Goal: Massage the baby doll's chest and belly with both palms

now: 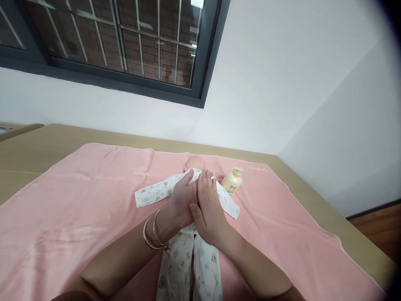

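Above the printed clothing, my left hand [184,200] and my right hand [209,209] are pressed palm against palm. Their fingers are stretched out, and my right hand lies flat over the left palm. Two thin bangles [153,232] circle my left wrist. Below them, what looks like a baby doll [194,162] lies on its back, its round head pointing away from me. It wears a white outfit [175,259] with small green and brown prints, arms spread, middle hidden by my hands. Beside its arm on the right is a pale yellow bottle [233,180], apart from my hands.
A pink blanket [94,200] with some wrinkles covers much of the light wooden table [62,136]. White walls [266,75] meet in a corner behind it. A dark-framed window [125,42] with bars is above the table on the left.
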